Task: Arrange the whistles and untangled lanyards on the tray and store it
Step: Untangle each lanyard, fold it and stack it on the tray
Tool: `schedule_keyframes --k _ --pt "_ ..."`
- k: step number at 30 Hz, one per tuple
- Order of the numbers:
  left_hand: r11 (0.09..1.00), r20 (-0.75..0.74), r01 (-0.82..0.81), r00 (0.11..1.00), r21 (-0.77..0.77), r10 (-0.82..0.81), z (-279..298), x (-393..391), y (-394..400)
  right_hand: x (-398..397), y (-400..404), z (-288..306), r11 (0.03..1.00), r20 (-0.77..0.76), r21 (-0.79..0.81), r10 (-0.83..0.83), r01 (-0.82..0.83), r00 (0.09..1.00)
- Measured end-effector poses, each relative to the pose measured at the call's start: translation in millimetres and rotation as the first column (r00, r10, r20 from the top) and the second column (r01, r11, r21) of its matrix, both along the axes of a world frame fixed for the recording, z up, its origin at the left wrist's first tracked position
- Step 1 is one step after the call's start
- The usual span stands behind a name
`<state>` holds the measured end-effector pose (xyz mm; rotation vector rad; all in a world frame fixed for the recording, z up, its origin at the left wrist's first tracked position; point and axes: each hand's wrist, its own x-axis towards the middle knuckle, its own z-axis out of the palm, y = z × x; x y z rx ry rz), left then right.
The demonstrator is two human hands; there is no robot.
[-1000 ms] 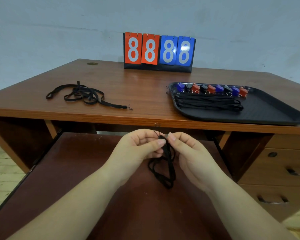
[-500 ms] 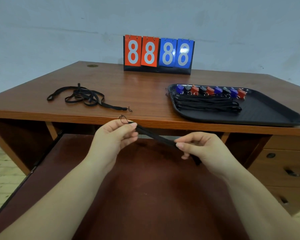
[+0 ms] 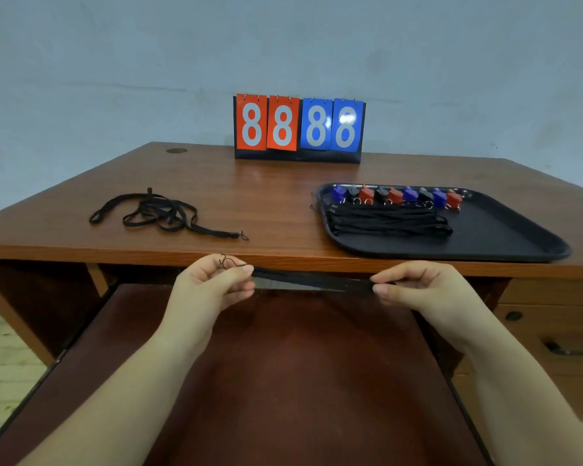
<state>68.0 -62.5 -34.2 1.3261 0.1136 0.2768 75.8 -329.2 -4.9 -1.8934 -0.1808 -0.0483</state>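
A black lanyard point(image 3: 312, 280) is stretched level between my two hands, just below the desk's front edge. My left hand point(image 3: 212, 284) pinches its thin loop end, and my right hand point(image 3: 418, 285) pinches the other end. On the desk's right stands a black tray point(image 3: 505, 237). A row of blue, black and red whistles point(image 3: 398, 195) lines its far edge, with straightened lanyards point(image 3: 387, 222) laid side by side in front of them. A tangled bunch of black lanyards point(image 3: 162, 213) lies on the desk's left.
A flip scoreboard point(image 3: 298, 129) showing 88 88 stands at the back of the wooden desk point(image 3: 249, 190). A pull-out shelf point(image 3: 283, 381) extends beneath my arms. Desk drawers point(image 3: 552, 331) are at the right.
My hands have moved apart and up, pulling the bunched lanyard out into a straight taut line. The view has tilted up slightly.
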Motion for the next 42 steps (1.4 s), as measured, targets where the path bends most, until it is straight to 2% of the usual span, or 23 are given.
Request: schedule_keyframes --k 7,13,18,23,27,30,36,42 --pt "0.997 0.024 0.012 1.0 0.077 -0.014 24 14 -23 12 -27 33 0.992 0.034 -0.009 -0.122 0.122 0.992" --pt "0.974 0.023 0.075 0.996 0.212 -0.082 48 53 -55 36 -62 57 0.964 0.097 -0.172 -0.186 0.201 0.978" --pt "0.85 0.043 0.037 0.997 0.526 -0.07 50 80 -81 61 -85 46 0.892 0.125 -0.346 -0.263 0.29 0.957" --pt "0.762 -0.033 0.021 0.999 0.648 0.001 45 102 -90 80 -91 38 0.837 0.057 -0.497 -0.231 0.228 0.971" --pt "0.646 -0.008 -0.035 0.998 0.762 0.064 43 106 -92 91 -93 37 0.813 0.0 -0.556 -0.208 0.173 0.978" --pt "0.604 0.001 -0.039 0.998 0.796 0.064 41 105 -91 94 -96 36 0.793 0.002 -0.588 -0.195 0.158 0.981" --pt "0.626 0.033 -0.031 0.999 0.779 0.009 49 93 -79 84 -93 46 0.774 0.102 -0.603 -0.164 0.192 0.981" --pt "0.59 0.08 -0.098 0.995 0.802 0.057 61 68 -23 75 -46 69 0.785 0.182 -0.606 -0.019 0.127 0.983"
